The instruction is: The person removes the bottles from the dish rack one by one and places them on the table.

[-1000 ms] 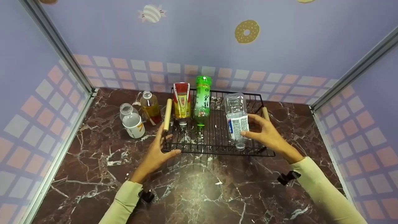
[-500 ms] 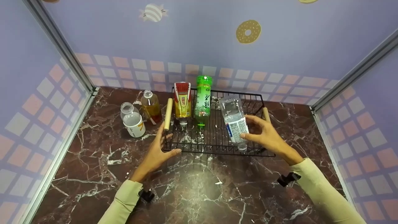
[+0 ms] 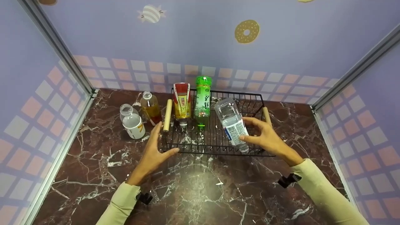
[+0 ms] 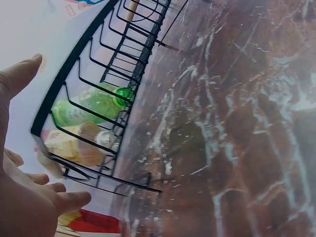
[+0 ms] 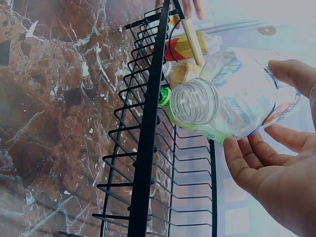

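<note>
- Lilac wall stands behind a dark, marbled counter.
- On the counter, the wire basket; its front rim seems likeliest to catch the clear bottle's neck.
- Right hand pinches the clear bottle, uncapped and tilted neck-down over the basket's right half; best kept firm, clear of the rim.
- Left hand, fingers extended, grasps nothing by the near left corner; contact unclear.
- Green bottle and red-yellow bottle sit neck-down inside.
- Amber bottle and white-labelled bottle stand outside, left.

3 lilac walls, brown marbled tabletop
</note>
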Action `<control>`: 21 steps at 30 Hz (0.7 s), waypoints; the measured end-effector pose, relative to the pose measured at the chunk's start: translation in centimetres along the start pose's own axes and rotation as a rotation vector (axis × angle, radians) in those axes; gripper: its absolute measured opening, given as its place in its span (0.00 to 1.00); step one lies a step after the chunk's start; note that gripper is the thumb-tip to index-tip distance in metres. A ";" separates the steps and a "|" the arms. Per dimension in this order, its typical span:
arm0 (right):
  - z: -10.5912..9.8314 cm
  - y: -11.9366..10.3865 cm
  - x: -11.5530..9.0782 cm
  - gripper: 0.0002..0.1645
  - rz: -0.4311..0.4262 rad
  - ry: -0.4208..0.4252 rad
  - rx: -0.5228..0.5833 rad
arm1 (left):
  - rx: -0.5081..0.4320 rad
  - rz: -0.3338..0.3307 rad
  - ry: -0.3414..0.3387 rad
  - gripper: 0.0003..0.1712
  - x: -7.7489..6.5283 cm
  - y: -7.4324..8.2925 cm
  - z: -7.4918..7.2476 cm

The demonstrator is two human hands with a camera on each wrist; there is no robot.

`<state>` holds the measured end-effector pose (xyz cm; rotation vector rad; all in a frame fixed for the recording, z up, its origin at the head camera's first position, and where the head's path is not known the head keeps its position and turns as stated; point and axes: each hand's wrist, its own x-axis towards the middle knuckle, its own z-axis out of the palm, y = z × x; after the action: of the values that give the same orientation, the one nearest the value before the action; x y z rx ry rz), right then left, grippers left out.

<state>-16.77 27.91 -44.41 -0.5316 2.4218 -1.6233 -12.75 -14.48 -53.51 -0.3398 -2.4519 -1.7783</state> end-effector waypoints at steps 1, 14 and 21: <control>0.1 0.0 0.0 0.43 -0.005 -0.005 0.001 | 0.016 0.013 0.004 0.68 0.0 0.2 -0.1; 0.6 -0.4 -0.3 0.41 -0.053 -0.046 -0.007 | 0.011 0.088 -0.033 0.65 0.2 2.5 -0.7; 0.8 -0.3 -0.4 0.42 -0.050 -0.051 -0.055 | 0.014 0.094 -0.067 0.66 0.2 3.8 -0.8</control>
<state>-16.08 27.28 -44.48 -0.6395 2.4406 -1.5461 -12.14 -14.06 -49.68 -0.5123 -2.4467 -1.7389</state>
